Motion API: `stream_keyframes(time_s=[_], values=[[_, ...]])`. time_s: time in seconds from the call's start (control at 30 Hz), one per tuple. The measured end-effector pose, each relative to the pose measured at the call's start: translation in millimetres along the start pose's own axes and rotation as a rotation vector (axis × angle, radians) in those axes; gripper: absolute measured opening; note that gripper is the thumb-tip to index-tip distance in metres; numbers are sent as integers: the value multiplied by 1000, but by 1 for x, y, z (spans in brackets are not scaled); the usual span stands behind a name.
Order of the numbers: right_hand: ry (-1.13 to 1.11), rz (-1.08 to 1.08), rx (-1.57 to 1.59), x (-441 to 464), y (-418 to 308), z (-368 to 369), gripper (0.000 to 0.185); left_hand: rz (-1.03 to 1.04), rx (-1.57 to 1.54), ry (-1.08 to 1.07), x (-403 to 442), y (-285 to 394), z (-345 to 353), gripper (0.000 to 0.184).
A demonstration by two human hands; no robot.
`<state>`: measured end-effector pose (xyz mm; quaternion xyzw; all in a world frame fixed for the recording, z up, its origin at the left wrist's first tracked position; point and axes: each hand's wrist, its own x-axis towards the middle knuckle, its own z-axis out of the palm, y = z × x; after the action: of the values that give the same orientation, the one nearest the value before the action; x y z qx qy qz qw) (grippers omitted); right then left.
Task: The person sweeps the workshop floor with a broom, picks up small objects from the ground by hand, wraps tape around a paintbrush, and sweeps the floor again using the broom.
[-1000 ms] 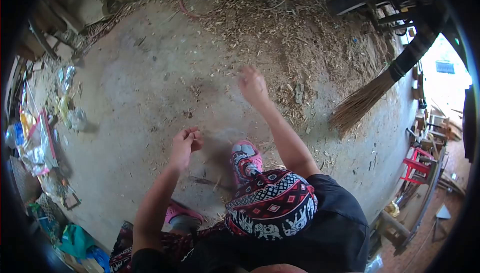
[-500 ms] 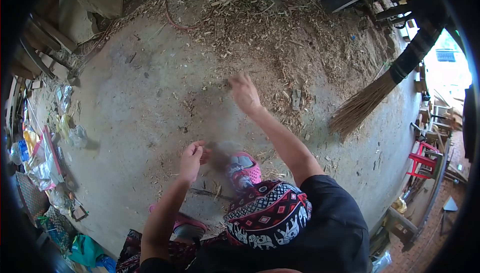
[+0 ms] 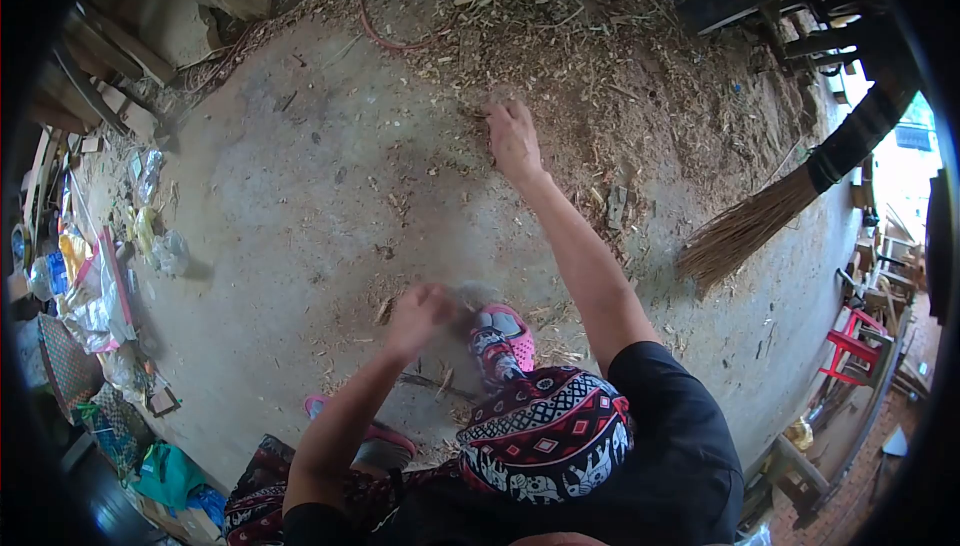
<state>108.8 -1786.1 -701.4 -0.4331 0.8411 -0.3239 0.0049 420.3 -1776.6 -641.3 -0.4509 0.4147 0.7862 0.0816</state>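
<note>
My right hand (image 3: 514, 141) reaches forward over the floor, its fingers bent and close together at the edge of the wood shavings (image 3: 590, 76). What is under its fingertips, if anything, is hidden. Nearer my body, my left hand (image 3: 418, 318) is smeared by motion, so its fingers do not show clearly. Just right of it, a blurred greyish patch (image 3: 472, 296) lies by the toe of my pink clog (image 3: 516, 338); I cannot make out what it is. My patterned trouser knee (image 3: 545, 426) is bent below.
A twig broom (image 3: 750, 231) hangs down at the right. Plastic bags (image 3: 100, 316) and a green bag (image 3: 168, 474) lie along the left. A reddish hose (image 3: 372, 31) curves across the far floor. A red stool (image 3: 853, 346) stands at the right edge.
My right hand has moved forward and slightly right, toward the shavings. My left hand has shifted right, closer to the pink clog, and is more blurred. The view has shifted a little.
</note>
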Motion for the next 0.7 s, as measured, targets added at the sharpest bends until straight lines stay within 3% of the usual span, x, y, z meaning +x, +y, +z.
stream_keyframes(time_s=[0.07,0.17,0.3,0.37,0.43,0.47,0.53,0.57,0.63,0.7], values=[[31,131,107,-8,-8,-19,13,2,3,16,0,3,1,27],[129,68,155,-9,3,-36,13,6,39,4,1,1,0,22],[199,178,196,-9,4,-56,14,-6,31,8,2,-3,3,24],[121,264,180,-13,9,-57,19,-2,21,19,2,-7,7,26],[144,262,-178,-14,11,-46,26,9,40,60,7,-12,8,24],[147,261,-178,-17,9,-37,26,12,41,59,9,-14,7,24],[-140,213,-430,-23,-22,-25,32,4,64,8,12,-17,5,22],[-135,208,-427,-28,-27,-19,32,11,64,12,12,-16,5,22],[-146,-294,-180,-38,-39,-5,36,7,16,-15,7,-11,4,22],[-211,-228,-92,-21,-47,5,39,30,-19,-11,5,-13,0,22]])
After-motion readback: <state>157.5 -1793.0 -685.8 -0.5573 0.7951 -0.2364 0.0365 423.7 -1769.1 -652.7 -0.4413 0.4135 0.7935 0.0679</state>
